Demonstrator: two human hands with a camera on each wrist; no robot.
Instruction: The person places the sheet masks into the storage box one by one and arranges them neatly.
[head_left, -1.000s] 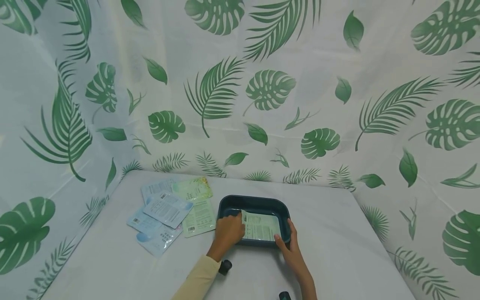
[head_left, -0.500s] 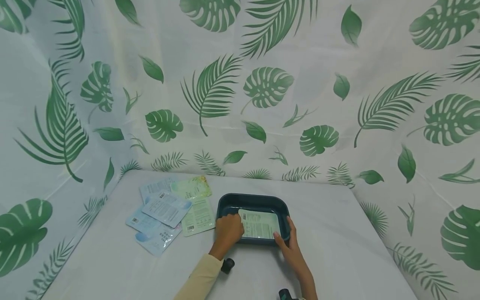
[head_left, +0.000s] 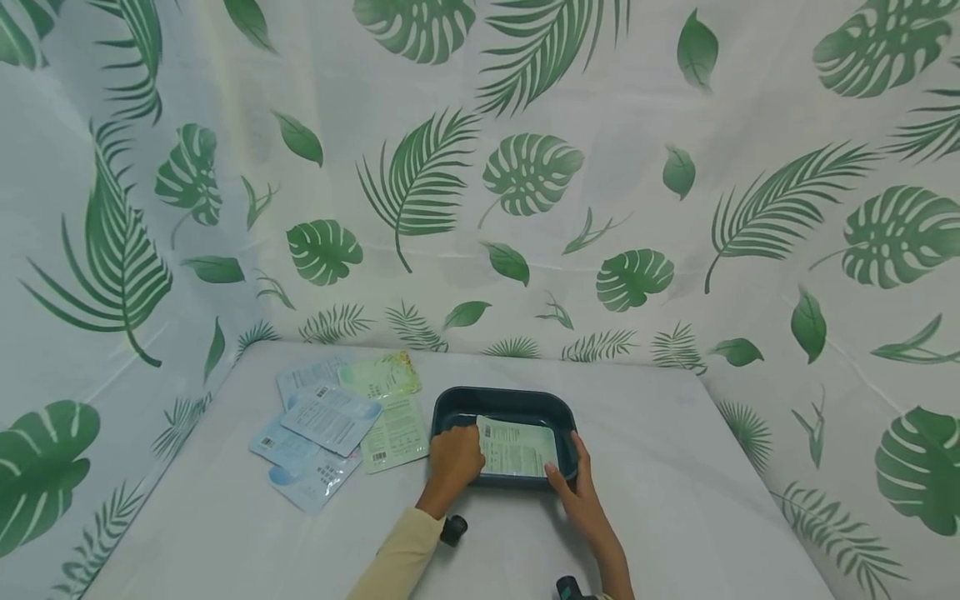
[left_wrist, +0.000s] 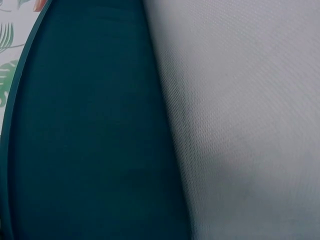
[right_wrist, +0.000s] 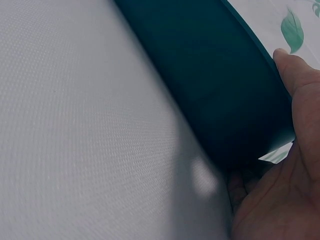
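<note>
A dark teal tray (head_left: 510, 400) with rounded corners stands on the table, with a pale green printed packet (head_left: 517, 450) lying in it. My left hand (head_left: 456, 457) has its fingers curled over the tray's left end, knuckles up, right beside the packet's left edge; its thumb is hidden. At the tray's right end, my right hand (head_left: 588, 496) grips the wall, thumb on the near rim and fingers round the outside. In the right wrist view, the right thumb shows on the rim. The left wrist view shows mostly the tray's outer wall (left_wrist: 100, 125).
Left of the tray lies an overlapping group of flat packets, several pale blue ones (head_left: 333, 417) and some green ones (head_left: 395, 433). The table (head_left: 675, 483) has a white cover. Leaf-printed sheeting (head_left: 525, 275) hangs behind it and at both sides.
The left index finger has drawn back slightly from the packet's upper left corner, which shows more fully. The tray and right hand keep their places; the head view has shifted slightly.
</note>
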